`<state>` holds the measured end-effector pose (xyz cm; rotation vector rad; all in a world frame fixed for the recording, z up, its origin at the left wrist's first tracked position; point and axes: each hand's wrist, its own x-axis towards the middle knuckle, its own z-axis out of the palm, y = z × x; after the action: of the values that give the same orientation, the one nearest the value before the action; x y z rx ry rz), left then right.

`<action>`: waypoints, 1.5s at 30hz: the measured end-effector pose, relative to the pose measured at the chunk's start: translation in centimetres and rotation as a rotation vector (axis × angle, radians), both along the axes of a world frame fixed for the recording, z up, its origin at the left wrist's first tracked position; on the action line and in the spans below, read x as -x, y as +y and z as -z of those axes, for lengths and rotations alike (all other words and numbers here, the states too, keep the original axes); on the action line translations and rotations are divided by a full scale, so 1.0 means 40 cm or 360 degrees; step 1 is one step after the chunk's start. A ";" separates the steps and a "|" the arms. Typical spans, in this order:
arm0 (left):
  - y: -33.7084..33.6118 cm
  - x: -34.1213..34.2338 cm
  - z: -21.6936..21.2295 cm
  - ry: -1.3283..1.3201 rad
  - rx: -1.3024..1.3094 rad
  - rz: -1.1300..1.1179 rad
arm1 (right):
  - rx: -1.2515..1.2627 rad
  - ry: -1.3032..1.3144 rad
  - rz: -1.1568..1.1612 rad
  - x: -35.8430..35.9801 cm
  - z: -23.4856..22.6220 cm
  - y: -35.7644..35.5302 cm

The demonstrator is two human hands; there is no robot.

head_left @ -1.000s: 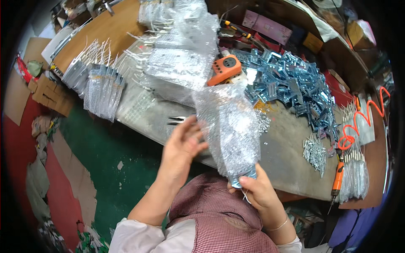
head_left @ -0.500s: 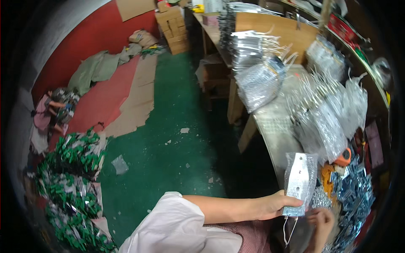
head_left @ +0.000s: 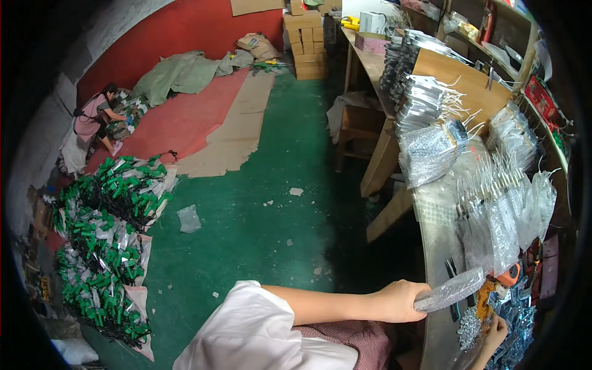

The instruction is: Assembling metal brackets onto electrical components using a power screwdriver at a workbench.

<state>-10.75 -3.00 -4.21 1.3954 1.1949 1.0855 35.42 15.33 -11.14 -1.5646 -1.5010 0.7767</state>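
Plastic bag hangs over the desk edge, green floor open alongside. Left hand clamps its end; right hand curls, grip unclear.

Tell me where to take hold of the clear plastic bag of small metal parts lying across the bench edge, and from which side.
Grip the clear plastic bag at its near, lower-left end, coming from the floor side of the bench. The bag lies slanted, that end pointing off the edge where the left hand already closes on it. Its far end runs in among an orange tool and loose parts, likely awkward.
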 end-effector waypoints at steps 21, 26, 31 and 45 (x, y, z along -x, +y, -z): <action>0.045 -0.015 -0.079 0.0500 -0.0220 0.0080 | -0.0099 0.0061 -0.0096 0.392 -0.287 -0.219; 0.082 -0.113 -0.155 0.0224 -0.0274 0.0436 | -0.0278 0.0182 -0.0353 0.489 -0.344 -0.364; 0.099 -0.185 -0.115 -0.0716 0.0572 0.1101 | -0.0239 0.0627 -0.0329 0.463 -0.308 -0.470; 0.112 -0.254 -0.103 0.0063 0.0029 0.0508 | 0.0114 0.0044 -0.1849 0.560 -0.370 -0.624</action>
<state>-0.59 1.46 -0.09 1.5375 0.9652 0.8246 13.01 -9.65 3.67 -0.5765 -2.3509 1.4558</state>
